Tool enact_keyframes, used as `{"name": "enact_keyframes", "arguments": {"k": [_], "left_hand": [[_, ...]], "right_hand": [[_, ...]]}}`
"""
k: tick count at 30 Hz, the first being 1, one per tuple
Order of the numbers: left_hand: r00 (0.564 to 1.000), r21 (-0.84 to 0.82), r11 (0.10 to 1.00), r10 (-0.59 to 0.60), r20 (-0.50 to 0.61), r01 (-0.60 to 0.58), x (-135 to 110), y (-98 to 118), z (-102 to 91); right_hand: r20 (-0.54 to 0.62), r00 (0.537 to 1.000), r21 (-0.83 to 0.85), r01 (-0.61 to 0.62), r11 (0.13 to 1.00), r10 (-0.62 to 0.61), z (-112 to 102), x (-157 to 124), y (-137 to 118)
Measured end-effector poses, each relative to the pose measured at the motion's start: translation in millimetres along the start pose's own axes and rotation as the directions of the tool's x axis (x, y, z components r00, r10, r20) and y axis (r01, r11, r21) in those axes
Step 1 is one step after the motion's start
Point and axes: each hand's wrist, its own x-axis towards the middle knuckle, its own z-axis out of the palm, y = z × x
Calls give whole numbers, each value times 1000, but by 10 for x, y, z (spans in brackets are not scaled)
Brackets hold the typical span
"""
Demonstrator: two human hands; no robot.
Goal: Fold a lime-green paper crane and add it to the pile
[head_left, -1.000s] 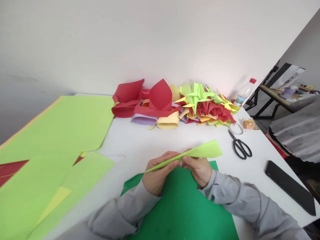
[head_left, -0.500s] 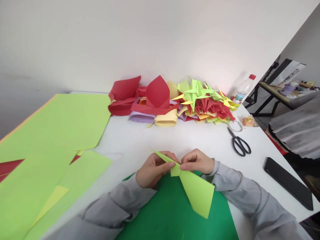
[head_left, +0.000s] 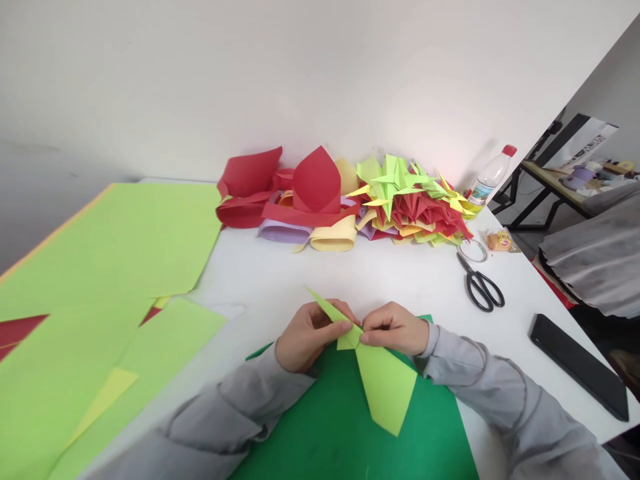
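A folded piece of light green paper [head_left: 386, 387] is held up between my two hands, above a dark green sheet [head_left: 320, 427]. My left hand [head_left: 310, 333] pinches its upper left part, thumb on top, and a narrow point sticks up past the fingers. My right hand [head_left: 395, 328] grips the paper near its middle crease, with the fingers curled and the thumb close to the left thumb. A wide flap with a slanted lower edge hangs down toward me. The fingertips behind the paper are hidden.
Light green sheets [head_left: 110, 247] cover the table's left side. Red rolled paper shapes [head_left: 317, 183] and a pile of folded paper stars [head_left: 400, 183] stand by the wall. Scissors [head_left: 483, 287], a bottle [head_left: 490, 177], a wrapped snack [head_left: 499, 241] and a black case [head_left: 577, 367] lie at the right.
The hanging flap of the light green paper has swung a little to the left and its upper point tilts up more steeply. Both hands keep their pinch.
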Motion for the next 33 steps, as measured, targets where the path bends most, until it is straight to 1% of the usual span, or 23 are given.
{"name": "enact_keyframes", "arguments": {"k": [2, 5, 7, 10, 13, 17, 20, 23, 25, 28, 33], "left_hand": [[1000, 33, 999, -6, 2, 5, 2, -9, 5], [999, 93, 995, 43, 24, -45, 0, -34, -6], [996, 110, 990, 83, 26, -86, -1, -52, -23], [995, 98, 990, 102, 22, -104, -2, -66, -37], [996, 46, 995, 91, -11, -91, -3, -54, -8], [992, -31, 999, 39, -116, -43, -5, -24, 56], [995, -35, 999, 7, -104, -10, -4, -23, 64], [997, -15, 1000, 13, -71, -14, -2, -40, 37], [998, 11, 1000, 20, -66, -19, -2, -50, 18], [995, 27, 999, 20, -95, -17, -4, -53, 12], [985, -31, 1000, -2, -174, -4, 15, -12, 32]], "right_hand": [[-34, 999, 23, -6, 1000, 6, 19, 4, 11], [-78, 996, -3, 32, 999, -32, 31, 11, 16], [-81, 994, -54, 69, 996, -73, 27, 13, 14], [-44, 993, -141, 101, 985, -108, 15, 9, -5], [-33, 993, -204, 105, 973, -114, 19, 3, -45], [-66, 991, -195, 104, 975, -119, 56, 3, -80], [-87, 980, -228, 157, 961, -181, 82, 10, -62], [-107, 969, -260, 187, 947, -221, 88, 15, -34], [-106, 975, -249, 166, 954, -197, 84, 15, -25], [-88, 985, -228, 124, 966, -148, 70, 15, -25], [-57, 996, -132, 54, 990, -62, 37, 8, -27]]}}
